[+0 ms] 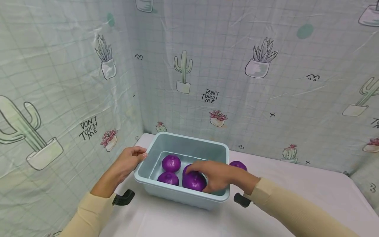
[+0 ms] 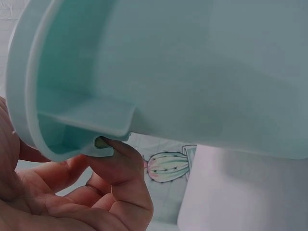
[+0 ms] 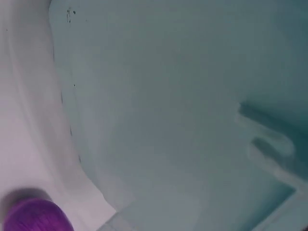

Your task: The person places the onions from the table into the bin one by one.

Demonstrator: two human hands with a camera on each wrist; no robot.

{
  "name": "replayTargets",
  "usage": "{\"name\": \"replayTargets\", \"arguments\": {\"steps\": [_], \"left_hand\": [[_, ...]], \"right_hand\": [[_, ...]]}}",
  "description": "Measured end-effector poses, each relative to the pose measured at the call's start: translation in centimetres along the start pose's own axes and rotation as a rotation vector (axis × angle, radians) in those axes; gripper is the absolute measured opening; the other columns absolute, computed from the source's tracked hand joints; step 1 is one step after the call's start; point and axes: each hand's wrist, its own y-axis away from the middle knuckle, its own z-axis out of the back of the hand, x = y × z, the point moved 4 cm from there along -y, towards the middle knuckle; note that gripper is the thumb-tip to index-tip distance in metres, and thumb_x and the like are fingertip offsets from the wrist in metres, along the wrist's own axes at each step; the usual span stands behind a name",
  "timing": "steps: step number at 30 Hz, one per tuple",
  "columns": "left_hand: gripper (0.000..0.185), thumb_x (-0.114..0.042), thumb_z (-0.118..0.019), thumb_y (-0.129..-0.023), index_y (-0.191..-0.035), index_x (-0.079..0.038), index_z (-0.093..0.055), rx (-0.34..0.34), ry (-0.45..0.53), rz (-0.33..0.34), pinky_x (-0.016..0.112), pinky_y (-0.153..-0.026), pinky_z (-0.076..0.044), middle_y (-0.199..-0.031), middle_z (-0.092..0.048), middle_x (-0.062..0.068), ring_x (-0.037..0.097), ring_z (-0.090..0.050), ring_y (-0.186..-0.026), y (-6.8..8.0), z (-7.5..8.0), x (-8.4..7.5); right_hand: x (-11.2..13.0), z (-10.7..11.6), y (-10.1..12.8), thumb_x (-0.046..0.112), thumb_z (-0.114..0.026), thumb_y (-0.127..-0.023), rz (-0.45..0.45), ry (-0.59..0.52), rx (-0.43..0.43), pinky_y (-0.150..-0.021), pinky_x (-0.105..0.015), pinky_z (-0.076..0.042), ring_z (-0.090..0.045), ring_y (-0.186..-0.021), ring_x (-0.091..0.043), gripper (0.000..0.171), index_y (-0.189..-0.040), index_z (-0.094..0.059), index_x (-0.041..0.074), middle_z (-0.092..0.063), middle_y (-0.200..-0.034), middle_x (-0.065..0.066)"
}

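Note:
A light blue-grey plastic bin (image 1: 177, 194) stands on the table with several glossy purple onions in it. My left hand (image 1: 128, 163) grips the bin's left rim; in the left wrist view a curled finger (image 2: 120, 168) hooks under the edge. Reaching in over the right side, my right hand (image 1: 217, 174) has thumb and fingers round a purple onion (image 1: 193, 181) near the front wall. Another onion (image 1: 186, 168) is partly hidden behind those fingers. Two more, a rear onion (image 1: 171, 163) and a front onion (image 1: 168, 178), lie at the left inside the bin.
Outside the bin, one purple onion (image 1: 238, 165) lies on the white table (image 1: 284, 191) to the right, partly covered by my right wrist. Cactus-print sheeting (image 1: 231, 79) hangs behind the table and along its left side.

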Motion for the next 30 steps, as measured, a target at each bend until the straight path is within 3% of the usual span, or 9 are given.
{"name": "replayTargets", "arguments": {"steps": [7, 12, 24, 30], "left_hand": [[0.036, -0.015, -0.055, -0.107, -0.138, 0.005, -0.058, 0.003, 0.008, 0.005, 0.045, -0.100, -0.056, -0.132, -0.064, 0.024, 0.031, -0.062, -0.114, 0.2, -0.6, 0.2], [0.035, -0.013, -0.055, -0.107, -0.137, 0.005, -0.059, -0.001, 0.010, 0.004, 0.039, -0.096, -0.056, -0.131, -0.065, 0.023, 0.029, -0.063, -0.112, 0.2, -0.8, 0.2], [0.037, -0.015, -0.053, -0.109, -0.139, 0.005, -0.056, 0.024, -0.014, -0.013, 0.041, -0.097, -0.056, -0.135, -0.063, 0.025, 0.032, -0.062, -0.115, -0.2, -0.4, -0.8], [0.038, -0.015, -0.052, -0.109, -0.141, 0.005, -0.055, 0.020, -0.036, 0.001, 0.041, -0.096, -0.056, -0.136, -0.062, 0.025, 0.032, -0.062, -0.116, -0.1, -0.2, -0.5]], "right_hand": [[0.1, -1.2, -0.7, 0.029, -0.083, -0.085, 0.019, 0.097, 0.086, -0.118, -0.037, -0.045, -0.057, -0.132, -0.012, 0.066, -0.145, -0.055, 0.018, -0.063, -0.141, 0.003], [0.2, -1.6, -0.8, 0.029, -0.081, -0.087, 0.049, 0.141, 0.078, -0.117, -0.034, -0.046, -0.058, -0.130, -0.012, 0.064, -0.144, -0.056, 0.017, -0.063, -0.139, 0.002], [0.3, -1.9, -1.4, 0.034, -0.078, -0.092, 0.015, 0.286, 0.067, -0.116, -0.041, -0.048, -0.059, -0.136, -0.020, 0.063, -0.148, -0.054, 0.017, -0.062, -0.143, -0.002], [0.5, -1.9, -1.6, 0.033, -0.077, -0.093, 0.036, 0.334, 0.074, -0.117, -0.037, -0.047, -0.058, -0.138, -0.019, 0.062, -0.149, -0.054, 0.017, -0.062, -0.145, -0.001]]}}
